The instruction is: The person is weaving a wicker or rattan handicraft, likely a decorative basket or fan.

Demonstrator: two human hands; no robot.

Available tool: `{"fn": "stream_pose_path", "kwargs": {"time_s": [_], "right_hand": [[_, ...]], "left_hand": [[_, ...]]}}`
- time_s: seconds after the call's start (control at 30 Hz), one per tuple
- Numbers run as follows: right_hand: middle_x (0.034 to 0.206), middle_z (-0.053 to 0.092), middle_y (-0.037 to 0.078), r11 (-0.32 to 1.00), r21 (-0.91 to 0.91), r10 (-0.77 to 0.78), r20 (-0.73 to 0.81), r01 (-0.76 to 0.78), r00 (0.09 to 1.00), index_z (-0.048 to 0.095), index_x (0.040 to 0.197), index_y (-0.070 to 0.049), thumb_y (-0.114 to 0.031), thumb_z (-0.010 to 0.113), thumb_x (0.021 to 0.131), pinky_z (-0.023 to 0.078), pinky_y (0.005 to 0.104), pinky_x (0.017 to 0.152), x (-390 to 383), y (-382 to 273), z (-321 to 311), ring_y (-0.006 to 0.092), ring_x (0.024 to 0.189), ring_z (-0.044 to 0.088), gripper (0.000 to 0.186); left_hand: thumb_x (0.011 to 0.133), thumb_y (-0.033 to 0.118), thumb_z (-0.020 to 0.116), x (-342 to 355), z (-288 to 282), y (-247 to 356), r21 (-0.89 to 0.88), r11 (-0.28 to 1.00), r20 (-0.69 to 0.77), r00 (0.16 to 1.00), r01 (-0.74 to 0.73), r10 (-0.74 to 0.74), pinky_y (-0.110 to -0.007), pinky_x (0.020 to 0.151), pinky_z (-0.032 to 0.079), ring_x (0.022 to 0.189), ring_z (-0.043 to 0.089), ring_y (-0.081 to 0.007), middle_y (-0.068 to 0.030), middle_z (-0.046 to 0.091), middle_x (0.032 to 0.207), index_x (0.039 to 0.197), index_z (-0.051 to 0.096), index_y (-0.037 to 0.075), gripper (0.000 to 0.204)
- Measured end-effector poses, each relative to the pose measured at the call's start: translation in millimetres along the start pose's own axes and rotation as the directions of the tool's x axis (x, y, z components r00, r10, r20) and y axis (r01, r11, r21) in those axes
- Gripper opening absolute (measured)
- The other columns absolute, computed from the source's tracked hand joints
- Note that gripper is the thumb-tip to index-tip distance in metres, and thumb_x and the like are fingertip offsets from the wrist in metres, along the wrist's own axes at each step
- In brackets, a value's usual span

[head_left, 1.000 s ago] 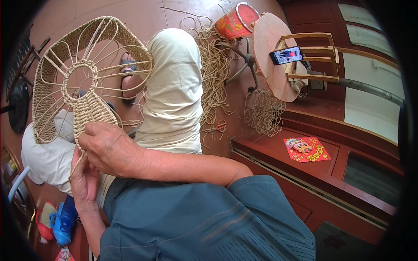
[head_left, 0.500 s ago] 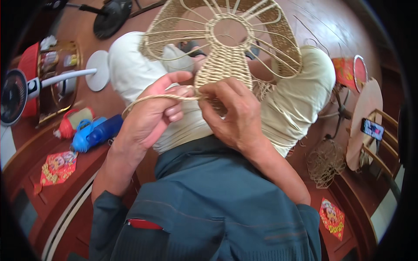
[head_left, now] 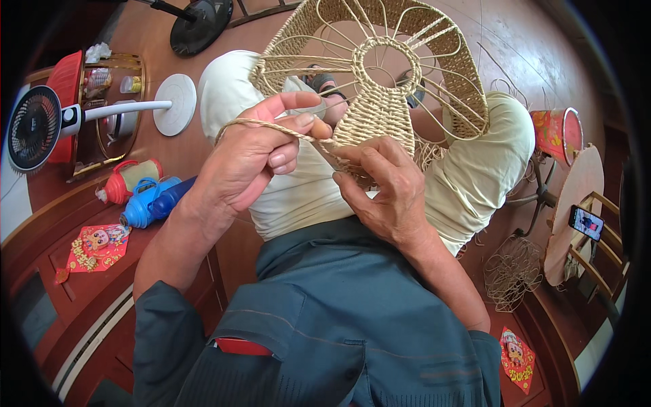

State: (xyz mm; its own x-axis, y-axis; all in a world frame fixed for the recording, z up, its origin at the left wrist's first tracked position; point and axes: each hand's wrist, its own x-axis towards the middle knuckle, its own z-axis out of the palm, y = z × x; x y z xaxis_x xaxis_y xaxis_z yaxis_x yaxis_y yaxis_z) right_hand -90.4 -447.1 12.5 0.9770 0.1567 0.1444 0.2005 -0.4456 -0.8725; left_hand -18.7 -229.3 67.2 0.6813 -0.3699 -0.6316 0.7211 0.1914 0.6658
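A woven straw piece (head_left: 378, 120), like a basket under work, rests between my knees. It has a tapering woven panel, a round ring (head_left: 357, 66) with looped spokes, and a broad curved band (head_left: 460, 68). My left hand (head_left: 261, 146) pinches a twisted straw cord (head_left: 264, 125) between thumb and fingers; the cord runs over the hand to the panel's near end. My right hand (head_left: 386, 190) grips that near end, its index finger on the edge and its thumb lower and apart. The palm and fingers hide part of the weave there.
Loose straw (head_left: 513, 271) lies in a tangle at right, near a round-topped stool (head_left: 575, 210) with a phone (head_left: 586, 222) and a red bucket (head_left: 557, 134). At left are a fan (head_left: 35, 129), a glass-sided trolley (head_left: 108, 166), and red and blue bottles (head_left: 146, 203).
The view has shifted, so the scene sits further right and lower. My left hand has drawn a little away from my right with the cord. My right thumb has parted from the index fingertip.
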Motion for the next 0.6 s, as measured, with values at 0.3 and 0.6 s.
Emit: {"fn": "stream_pose_path", "kwargs": {"time_s": [0.3,0.6], "right_hand": [[0.092,0.063,0.004,0.989,-0.098,0.119,0.118,-0.108,0.986,0.075,0.107,-0.014,-0.021,0.085,0.081,0.053,0.0423,0.077,8.6,-14.7,0.9,0.0262,0.087,0.065,0.029],[0.083,0.062,0.005,0.991,-0.109,0.086,0.055,-0.079,0.995,0.071,0.089,-0.012,-0.029,0.079,0.091,0.050,0.0439,0.078,5.8,-8.6,4.9,0.0281,0.085,0.063,0.019]], "left_hand": [[0.108,0.015,0.063,-2.6,11.0,3.2,0.044,0.998,0.058,0.997,-0.044,0.041,-0.016,0.053,0.032,0.059,0.040,0.0013,-0.0013,0.067,0.095,0.147,0.050,0.000,0.044],[0.112,0.035,0.060,-40.6,-152.9,4.9,-0.018,1.000,-0.387,0.922,0.006,-0.012,-0.023,0.056,0.030,0.055,0.031,-0.0028,0.0105,0.038,0.065,0.130,0.067,0.005,0.036]]}}
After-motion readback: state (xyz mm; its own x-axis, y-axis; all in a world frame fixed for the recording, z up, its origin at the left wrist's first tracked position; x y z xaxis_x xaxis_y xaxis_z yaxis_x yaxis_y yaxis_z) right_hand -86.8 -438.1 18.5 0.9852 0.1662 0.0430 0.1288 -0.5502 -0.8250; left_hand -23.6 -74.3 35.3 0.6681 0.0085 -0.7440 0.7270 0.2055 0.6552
